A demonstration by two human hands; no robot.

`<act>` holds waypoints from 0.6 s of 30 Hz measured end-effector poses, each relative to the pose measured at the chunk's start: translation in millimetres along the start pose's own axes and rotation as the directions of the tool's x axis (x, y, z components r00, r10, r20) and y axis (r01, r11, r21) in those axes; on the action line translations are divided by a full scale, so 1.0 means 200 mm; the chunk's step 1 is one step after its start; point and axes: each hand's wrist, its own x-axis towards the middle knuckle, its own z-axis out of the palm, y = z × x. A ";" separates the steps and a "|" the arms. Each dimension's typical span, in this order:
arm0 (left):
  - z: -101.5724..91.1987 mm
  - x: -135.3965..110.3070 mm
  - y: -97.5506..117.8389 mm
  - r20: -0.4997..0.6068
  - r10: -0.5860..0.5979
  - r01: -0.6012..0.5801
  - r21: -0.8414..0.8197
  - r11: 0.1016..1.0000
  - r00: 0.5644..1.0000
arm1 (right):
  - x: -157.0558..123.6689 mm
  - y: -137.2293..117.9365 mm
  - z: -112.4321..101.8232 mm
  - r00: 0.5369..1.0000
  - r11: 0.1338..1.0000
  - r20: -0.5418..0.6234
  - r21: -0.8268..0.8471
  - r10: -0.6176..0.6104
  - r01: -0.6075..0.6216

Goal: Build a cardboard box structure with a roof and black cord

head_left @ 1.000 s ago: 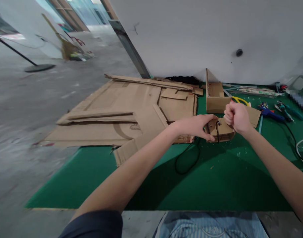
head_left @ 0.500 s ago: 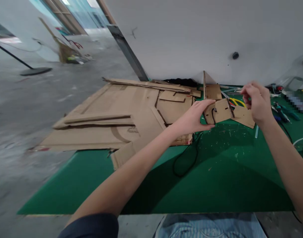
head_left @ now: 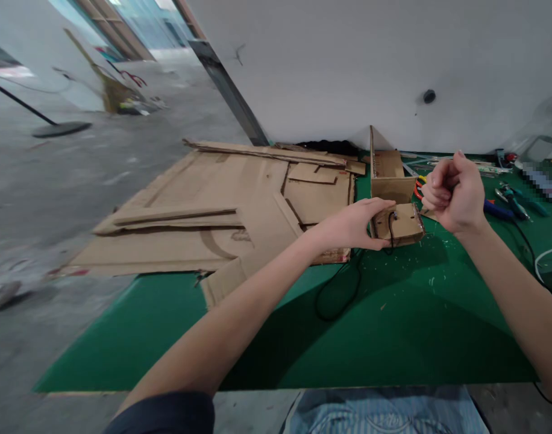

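My left hand [head_left: 355,224] grips the left end of a small cardboard box [head_left: 405,228], thumb below and fingers along the top. A black cord [head_left: 391,228] comes out of a hole in the box's face; more black cord [head_left: 338,316] lies looped on the green table. To the right of the box, my right hand [head_left: 457,191] is raised with its fingers curled in and its thumb pointing up. Nothing shows in that hand, and it is apart from the box. Just behind the small box stands an open cardboard structure [head_left: 392,188] with an upright panel.
Large folded cardboard sheets [head_left: 203,187] cover the table's left part, overhanging its edge. Pliers [head_left: 513,202], a blue-handled tool [head_left: 497,210] and a white cable [head_left: 540,256] lie at the right. A white wall [head_left: 348,72] rises behind the green table [head_left: 393,343].
The small box has come down slightly and tilted in my left hand, showing its depth. My right hand has turned over, thumb now up. The cardboard structure behind is more visible.
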 end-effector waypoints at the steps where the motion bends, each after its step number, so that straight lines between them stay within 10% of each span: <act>1: 0.00 0.00 0.00 0.009 0.003 -0.004 0.006 1.000 1.000 | 0.00 0.01 0.00 1.000 1.000 0.000 0.010 0.002 -0.002; 13: 0.03 0.01 -0.02 0.047 0.005 -0.006 0.026 1.000 0.999 | 0.01 0.27 -0.03 0.985 0.977 0.127 -0.193 0.117 -0.091; 18: 0.04 0.02 -0.04 0.063 -0.012 0.011 0.016 1.000 0.998 | 0.02 0.28 -0.05 0.967 0.620 0.243 -0.749 -0.073 0.234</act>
